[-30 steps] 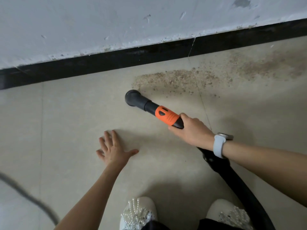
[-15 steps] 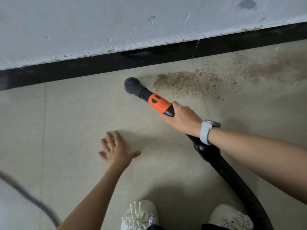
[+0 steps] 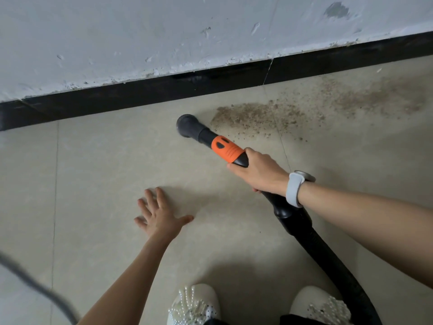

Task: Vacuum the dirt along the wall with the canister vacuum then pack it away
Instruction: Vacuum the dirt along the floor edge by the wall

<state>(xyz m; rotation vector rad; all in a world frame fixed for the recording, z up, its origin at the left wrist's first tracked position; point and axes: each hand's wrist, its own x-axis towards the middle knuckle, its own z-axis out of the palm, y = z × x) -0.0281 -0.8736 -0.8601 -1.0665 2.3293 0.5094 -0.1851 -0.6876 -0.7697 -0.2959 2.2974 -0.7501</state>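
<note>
The right hand point(image 3: 260, 172) grips the orange-and-black handle point(image 3: 228, 151) of the vacuum hose point(image 3: 328, 252). The round nozzle point(image 3: 187, 124) sits on the floor tiles point(image 3: 105, 160), just left of the dirt point(image 3: 257, 116) lying near the black skirting point(image 3: 140, 95). The left hand point(image 3: 161, 215) rests flat on the floor with fingers spread, holding nothing. Keep the nozzle mouth flush to the tile. Sweep rightward through the pile in slow, overlapping passes, staying parallel to the skirting. Avoid pushing grit ahead of the nozzle.

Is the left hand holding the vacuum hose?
No, the left hand lies flat and open on the floor, apart from the hose that the right hand grips.
</note>
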